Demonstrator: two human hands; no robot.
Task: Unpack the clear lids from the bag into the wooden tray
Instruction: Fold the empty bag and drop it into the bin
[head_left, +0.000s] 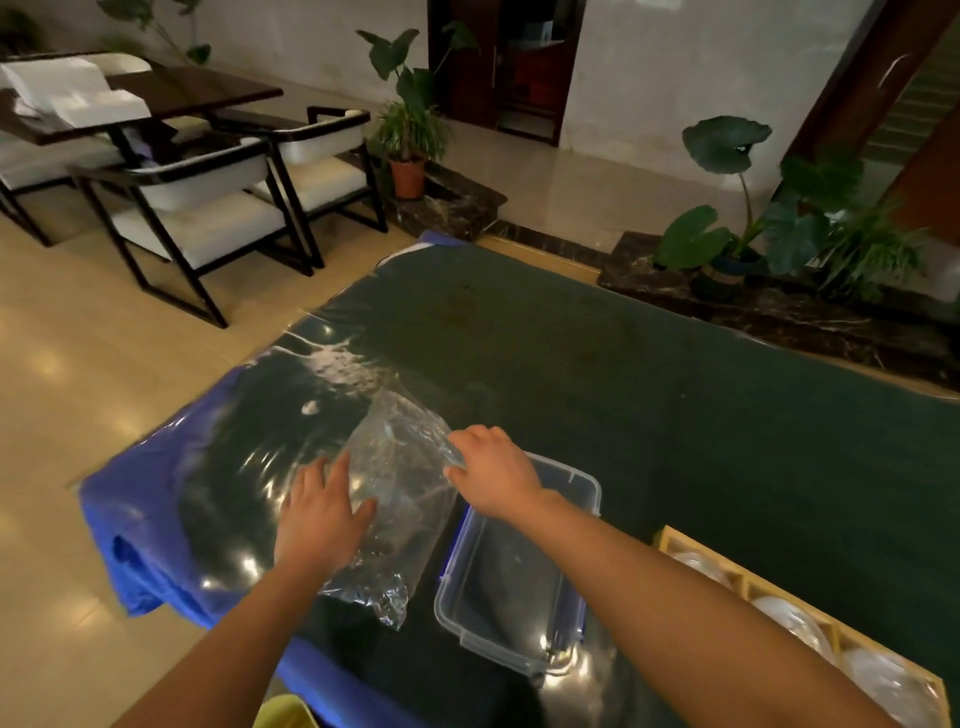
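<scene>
While both hands press the clear bag (397, 499) flat, left hand (319, 514) fingers spread, right hand (493, 475) fingers curled, slippery film could slide; lids (789, 621) sit in the wooden tray (748, 587), near right.

Both forearms are bare, with no sleeves, rings or watch.

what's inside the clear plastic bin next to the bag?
The clear bin looks empty: only the dark table cover shows through its floor. The right hand and forearm cross its far corner, hiding that part. The lids sit in the wooden tray, not here.
</scene>
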